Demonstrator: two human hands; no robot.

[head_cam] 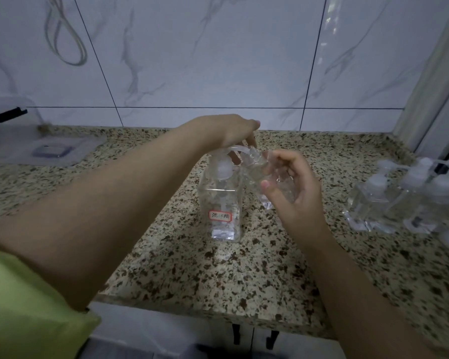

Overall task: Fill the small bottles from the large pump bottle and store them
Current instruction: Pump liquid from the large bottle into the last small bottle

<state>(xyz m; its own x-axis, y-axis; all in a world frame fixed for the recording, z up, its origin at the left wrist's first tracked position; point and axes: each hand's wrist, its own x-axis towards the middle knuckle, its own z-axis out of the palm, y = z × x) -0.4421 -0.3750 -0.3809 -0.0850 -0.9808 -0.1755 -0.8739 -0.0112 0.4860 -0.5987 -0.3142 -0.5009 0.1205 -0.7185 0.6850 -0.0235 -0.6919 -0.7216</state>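
Pump bottle, square, clear plastic with a red-bordered label, stands on the speckled granite counter. Left hand rests fingers together on its pump head. Right hand pinches a tilted clear small bottle at the spout. More small clear bottles cluster well right.

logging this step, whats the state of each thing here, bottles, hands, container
large pump bottle: upright on the counter, partly filled, pump on
small bottle: uncapped, tilted, mouth at the pump spout
left hand: on the pump head
right hand: grip closed on the small bottle
other small bottles: grouped at right, capped
clear container: at far left, open
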